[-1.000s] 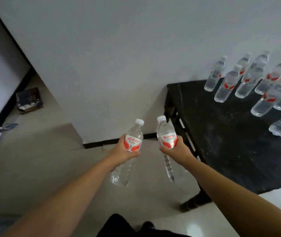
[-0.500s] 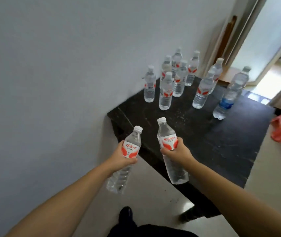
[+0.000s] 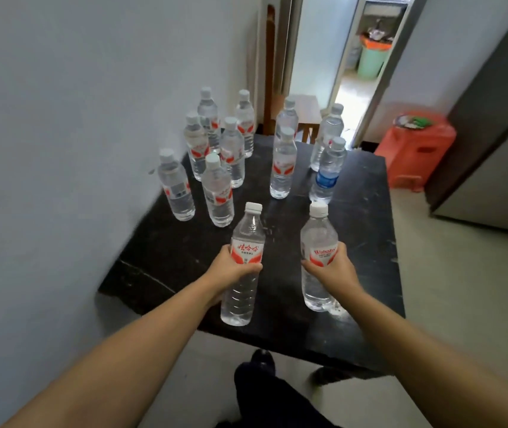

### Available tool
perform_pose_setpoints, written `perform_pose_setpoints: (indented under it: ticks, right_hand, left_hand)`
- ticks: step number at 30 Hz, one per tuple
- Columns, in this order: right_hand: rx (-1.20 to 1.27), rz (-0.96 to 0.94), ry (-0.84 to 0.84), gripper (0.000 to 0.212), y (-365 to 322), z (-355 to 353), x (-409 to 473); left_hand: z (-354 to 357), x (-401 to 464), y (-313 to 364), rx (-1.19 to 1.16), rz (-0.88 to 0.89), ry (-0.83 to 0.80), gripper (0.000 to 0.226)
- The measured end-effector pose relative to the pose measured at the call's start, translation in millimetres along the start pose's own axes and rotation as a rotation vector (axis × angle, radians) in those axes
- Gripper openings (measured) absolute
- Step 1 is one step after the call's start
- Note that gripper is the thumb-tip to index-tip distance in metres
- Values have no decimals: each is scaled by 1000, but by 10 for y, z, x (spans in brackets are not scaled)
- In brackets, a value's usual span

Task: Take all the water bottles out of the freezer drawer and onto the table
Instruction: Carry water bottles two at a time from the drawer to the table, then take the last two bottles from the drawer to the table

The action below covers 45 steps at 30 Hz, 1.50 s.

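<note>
Clear bottles (image 3: 242, 264) within both fists.

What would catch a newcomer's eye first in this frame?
Two outstretched hands, each gripping a red-labelled water bottle over the near part of the black table: left hand, right hand. Behind them stands a cluster of upright bottles, one blue-labelled bottle among them. A red plastic stool sits on the floor at right.

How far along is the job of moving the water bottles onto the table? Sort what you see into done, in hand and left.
Done: ten bottles, including the blue-labelled bottle, already stand upright on the black table. In hand: the left hand grips one bottle and the right hand another, both over the table's near part. Left: setting these two down; the freezer drawer is out of view, so any remainder cannot be told.
</note>
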State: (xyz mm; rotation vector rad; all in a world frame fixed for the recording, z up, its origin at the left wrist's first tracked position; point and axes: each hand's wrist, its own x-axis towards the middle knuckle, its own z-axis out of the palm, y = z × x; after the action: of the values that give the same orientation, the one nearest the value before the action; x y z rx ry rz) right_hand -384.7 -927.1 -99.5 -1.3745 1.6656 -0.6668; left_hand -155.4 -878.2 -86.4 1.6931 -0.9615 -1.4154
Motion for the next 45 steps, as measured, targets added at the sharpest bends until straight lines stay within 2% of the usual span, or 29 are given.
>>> perform_pose_setpoints:
  ticks: [3,8,11,14,17,22,26,30,32,33,35,37,40,42,45]
  right_hand:
    - [64,-14,53,62,-85,-99,320]
    - [218,-52,87,70,-228,-233,902]
    - [250,-66,90,71,-264,-202,1161]
    - [307,-55,120,71,-211,-102,1310]
    - [300,-35,158,70,-113,-13,1347]
    - [239,-45,129,81,-4,-2,1374]
    - [195,-50,133,81,78,-7,1333]
    - [181,-35,102,78,183,-33,1284]
    - [159,-44,35,79,271,-41,1253]
    - [126,-33,4,85,312,-41,1214]
    - [47,53,-38,96,383,-18,1134]
    - [-62,158,-67,84,460,19,1069]
    - [-159,262,-242,55,448,142,894]
    - [-210,234,-307,49,371,237,791]
    - [-347,80,-347,40,77,398,595]
  left_hand:
    - [34,368,211,-13,0,16,68]
    - [199,1068,574,67,152,68,72]
    - [309,1380,702,61,180,124,73]
    - [390,1603,722,69,206,112,74]
    - [447,1676,664,59,241,106,68]
    - [472,1690,576,125,311,73,63]
    - [419,1644,551,142,311,51,68]
    - [427,1615,556,177,361,87,61]
    - [404,1598,561,217,296,89,71]
    - [373,1578,562,270,242,79,83]
    - [276,1502,550,394,119,62,100]
    - [155,1390,513,462,54,77,99]
    - [-71,1145,395,488,5,122,82]
    - [-239,950,297,517,-4,152,67]
    - [-503,579,100,537,-31,211,47]
